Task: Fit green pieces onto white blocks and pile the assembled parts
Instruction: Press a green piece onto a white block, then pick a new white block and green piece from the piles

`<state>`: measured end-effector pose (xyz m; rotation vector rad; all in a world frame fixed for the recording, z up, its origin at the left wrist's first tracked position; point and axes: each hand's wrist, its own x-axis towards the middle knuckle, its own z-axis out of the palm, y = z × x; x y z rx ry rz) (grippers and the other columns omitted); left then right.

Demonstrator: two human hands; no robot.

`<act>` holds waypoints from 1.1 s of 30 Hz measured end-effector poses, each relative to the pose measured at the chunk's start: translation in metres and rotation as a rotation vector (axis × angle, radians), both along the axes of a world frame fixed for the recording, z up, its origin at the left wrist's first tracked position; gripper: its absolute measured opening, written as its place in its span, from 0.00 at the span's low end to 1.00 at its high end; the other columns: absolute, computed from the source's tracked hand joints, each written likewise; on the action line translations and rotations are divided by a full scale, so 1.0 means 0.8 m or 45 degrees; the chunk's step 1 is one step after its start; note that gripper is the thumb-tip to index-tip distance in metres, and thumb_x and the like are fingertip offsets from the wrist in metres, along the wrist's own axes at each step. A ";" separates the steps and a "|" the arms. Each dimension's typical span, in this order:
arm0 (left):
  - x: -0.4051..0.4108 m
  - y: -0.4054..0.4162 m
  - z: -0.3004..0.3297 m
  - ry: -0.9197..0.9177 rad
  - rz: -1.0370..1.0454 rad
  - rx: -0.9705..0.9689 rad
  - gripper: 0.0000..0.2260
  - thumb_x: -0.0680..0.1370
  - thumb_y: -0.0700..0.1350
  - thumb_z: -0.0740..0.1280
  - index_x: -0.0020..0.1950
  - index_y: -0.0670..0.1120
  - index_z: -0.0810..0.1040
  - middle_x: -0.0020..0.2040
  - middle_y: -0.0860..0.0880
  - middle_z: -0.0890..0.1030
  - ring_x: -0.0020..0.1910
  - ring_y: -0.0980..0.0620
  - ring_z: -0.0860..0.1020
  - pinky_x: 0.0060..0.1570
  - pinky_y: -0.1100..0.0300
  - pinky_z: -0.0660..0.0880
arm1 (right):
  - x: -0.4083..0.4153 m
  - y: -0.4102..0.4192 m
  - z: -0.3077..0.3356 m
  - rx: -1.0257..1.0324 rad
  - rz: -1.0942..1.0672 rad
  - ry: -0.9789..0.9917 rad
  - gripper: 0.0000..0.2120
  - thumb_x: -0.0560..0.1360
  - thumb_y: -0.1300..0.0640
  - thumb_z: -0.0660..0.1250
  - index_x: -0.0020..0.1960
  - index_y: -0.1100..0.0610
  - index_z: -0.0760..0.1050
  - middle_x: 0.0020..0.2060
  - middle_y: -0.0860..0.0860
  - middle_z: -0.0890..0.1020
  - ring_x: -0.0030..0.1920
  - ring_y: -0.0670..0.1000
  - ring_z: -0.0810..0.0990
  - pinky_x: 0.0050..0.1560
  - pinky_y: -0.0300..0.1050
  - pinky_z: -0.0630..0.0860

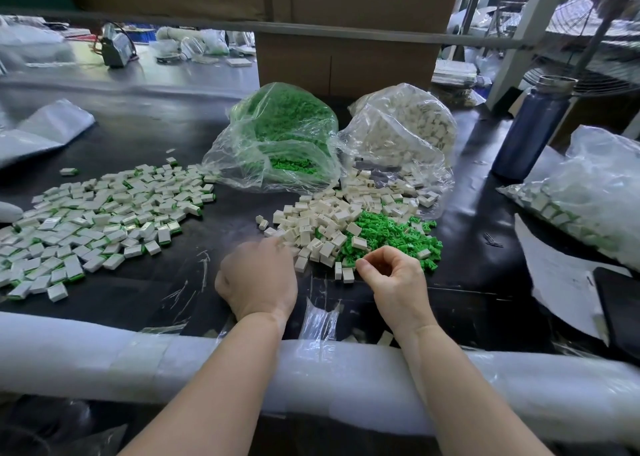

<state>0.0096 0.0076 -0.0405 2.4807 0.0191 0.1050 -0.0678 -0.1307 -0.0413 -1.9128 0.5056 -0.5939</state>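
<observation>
A: Left hand (258,275) — where, and doing what?

B: Near the front edge of the desk (145,144), back of the hand up, reaching into the near side of the loose white blocks (318,220). Fingers curled down among the blocks, tips blurred; cannot tell whether any block is actually held.

A: Right hand (393,279)?

B: Just right of the left one, also close to the front edge. Fingers (363,265) curled in, thumb and forefinger pinched together at the near edge of the loose green pieces (394,234). Possibly pinching one small piece, too small to tell.

A: Loose parts?

B: White blocks heaped around the middle of the desk, green pieces touching them on the right side, a few white blocks lying on top of the green.

A: Assembled parts?

B: Wide, flat pile of assembled parts (104,213), white with green edges, spread toward the left edge of the desk, apart from the loose heaps.

A: Behind those?

B: Two clear bags toward the back edge: bag of green pieces (277,137) on the left, bag of white blocks (405,133) beside it on the right, mouth open and spilling toward the loose heap. Cardboard box (346,64) behind both.

A: Right edge?

B: Dark blue bottle (533,130) standing upright, another clear bag of parts (581,199) near it. White foam padding (242,369) along the front edge, under both forearms.
</observation>
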 end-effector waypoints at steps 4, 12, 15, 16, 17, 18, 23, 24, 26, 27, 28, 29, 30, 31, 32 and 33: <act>0.003 -0.002 -0.003 0.038 -0.048 0.095 0.15 0.80 0.58 0.52 0.62 0.61 0.73 0.64 0.54 0.71 0.66 0.50 0.60 0.69 0.50 0.52 | -0.001 -0.004 -0.004 -0.033 -0.103 -0.003 0.07 0.73 0.59 0.70 0.36 0.54 0.76 0.31 0.48 0.78 0.34 0.47 0.75 0.38 0.39 0.73; -0.001 -0.001 -0.003 -0.116 0.038 -0.038 0.13 0.80 0.53 0.57 0.58 0.55 0.78 0.60 0.53 0.77 0.64 0.50 0.64 0.66 0.50 0.52 | 0.002 -0.007 -0.006 -0.260 -0.250 0.106 0.05 0.74 0.57 0.68 0.40 0.55 0.76 0.40 0.52 0.80 0.43 0.52 0.76 0.43 0.41 0.68; -0.004 -0.001 -0.003 -0.259 0.042 -0.144 0.10 0.78 0.51 0.63 0.56 0.53 0.80 0.54 0.52 0.80 0.60 0.49 0.67 0.61 0.52 0.56 | 0.002 -0.006 -0.006 -0.349 -0.240 0.136 0.02 0.75 0.59 0.67 0.43 0.56 0.78 0.41 0.49 0.78 0.46 0.52 0.76 0.47 0.42 0.70; -0.004 -0.001 -0.003 -0.294 0.015 -0.154 0.08 0.77 0.50 0.66 0.54 0.53 0.81 0.51 0.52 0.81 0.58 0.49 0.69 0.60 0.52 0.58 | 0.002 -0.005 -0.006 -0.376 -0.235 0.137 0.02 0.75 0.60 0.67 0.44 0.56 0.79 0.41 0.49 0.77 0.47 0.51 0.75 0.48 0.42 0.70; -0.005 -0.002 -0.002 -0.326 -0.029 -0.168 0.06 0.75 0.49 0.68 0.51 0.52 0.81 0.48 0.51 0.82 0.56 0.48 0.71 0.58 0.52 0.60 | 0.002 -0.005 -0.005 -0.402 -0.229 0.138 0.03 0.75 0.61 0.67 0.45 0.57 0.79 0.42 0.48 0.77 0.47 0.51 0.75 0.49 0.41 0.69; -0.006 -0.004 -0.001 -0.357 -0.093 -0.201 0.04 0.74 0.48 0.69 0.47 0.51 0.82 0.44 0.51 0.82 0.52 0.47 0.73 0.57 0.52 0.64 | 0.002 -0.005 -0.005 -0.428 -0.221 0.141 0.04 0.75 0.61 0.67 0.47 0.57 0.80 0.43 0.49 0.77 0.48 0.51 0.75 0.49 0.41 0.69; -0.015 -0.010 0.002 -0.416 -0.492 -0.355 0.03 0.73 0.40 0.71 0.45 0.46 0.81 0.40 0.52 0.82 0.38 0.52 0.78 0.43 0.58 0.77 | 0.004 -0.001 -0.006 -0.543 -0.151 0.113 0.10 0.75 0.63 0.66 0.54 0.56 0.80 0.43 0.47 0.75 0.50 0.50 0.72 0.54 0.39 0.67; -0.017 -0.012 0.002 -0.415 -0.539 -0.362 0.05 0.73 0.40 0.71 0.48 0.47 0.80 0.40 0.53 0.81 0.38 0.53 0.78 0.43 0.61 0.76 | 0.004 0.001 -0.007 -0.564 -0.137 0.110 0.11 0.75 0.64 0.65 0.55 0.55 0.80 0.44 0.46 0.76 0.50 0.49 0.72 0.54 0.38 0.67; -0.018 -0.014 0.002 -0.396 -0.616 -0.389 0.09 0.73 0.41 0.71 0.53 0.47 0.79 0.41 0.54 0.80 0.39 0.54 0.78 0.45 0.64 0.75 | 0.006 0.002 -0.008 -0.603 -0.117 0.135 0.14 0.76 0.64 0.64 0.58 0.53 0.79 0.46 0.48 0.78 0.51 0.50 0.72 0.55 0.40 0.67; -0.018 -0.014 0.001 -0.382 -0.653 -0.387 0.11 0.74 0.41 0.70 0.55 0.47 0.79 0.43 0.52 0.81 0.41 0.53 0.79 0.48 0.63 0.75 | 0.008 0.002 -0.009 -0.622 -0.113 0.157 0.14 0.76 0.63 0.63 0.59 0.52 0.79 0.47 0.48 0.79 0.51 0.51 0.73 0.55 0.42 0.68; -0.017 -0.015 0.000 -0.365 -0.688 -0.373 0.11 0.74 0.41 0.70 0.57 0.46 0.80 0.46 0.51 0.81 0.45 0.52 0.79 0.52 0.62 0.75 | 0.009 0.002 -0.009 -0.637 -0.111 0.180 0.13 0.77 0.63 0.63 0.59 0.53 0.79 0.48 0.48 0.79 0.52 0.51 0.73 0.55 0.43 0.68; -0.017 -0.015 0.000 -0.349 -0.718 -0.363 0.12 0.75 0.40 0.69 0.57 0.46 0.80 0.49 0.50 0.82 0.48 0.52 0.79 0.55 0.62 0.74 | 0.010 0.002 -0.009 -0.650 -0.113 0.201 0.13 0.77 0.62 0.63 0.58 0.53 0.79 0.49 0.48 0.79 0.52 0.51 0.73 0.56 0.44 0.68; -0.016 -0.016 -0.001 -0.328 -0.746 -0.363 0.11 0.75 0.40 0.69 0.57 0.45 0.80 0.49 0.50 0.81 0.49 0.52 0.78 0.56 0.64 0.73 | 0.012 0.002 -0.009 -0.660 -0.117 0.218 0.12 0.76 0.62 0.64 0.57 0.54 0.79 0.49 0.49 0.79 0.52 0.52 0.74 0.56 0.44 0.68; -0.016 -0.016 -0.002 -0.303 -0.776 -0.372 0.10 0.75 0.39 0.69 0.56 0.45 0.81 0.48 0.52 0.80 0.49 0.53 0.78 0.56 0.68 0.72 | 0.013 0.002 -0.009 -0.668 -0.121 0.231 0.11 0.76 0.61 0.65 0.56 0.54 0.79 0.49 0.49 0.79 0.52 0.52 0.74 0.55 0.45 0.69; -0.016 -0.016 -0.003 -0.274 -0.806 -0.381 0.09 0.75 0.38 0.69 0.54 0.44 0.81 0.47 0.53 0.79 0.47 0.54 0.78 0.53 0.73 0.70 | 0.013 0.003 -0.009 -0.673 -0.126 0.241 0.10 0.75 0.61 0.66 0.55 0.55 0.79 0.49 0.50 0.79 0.52 0.52 0.74 0.55 0.45 0.69; -0.016 -0.017 -0.004 -0.246 -0.832 -0.382 0.09 0.75 0.38 0.69 0.53 0.43 0.82 0.46 0.53 0.78 0.46 0.55 0.77 0.51 0.77 0.69 | 0.014 0.003 -0.009 -0.674 -0.132 0.247 0.08 0.75 0.61 0.66 0.53 0.55 0.78 0.48 0.50 0.78 0.52 0.53 0.74 0.54 0.45 0.69</act>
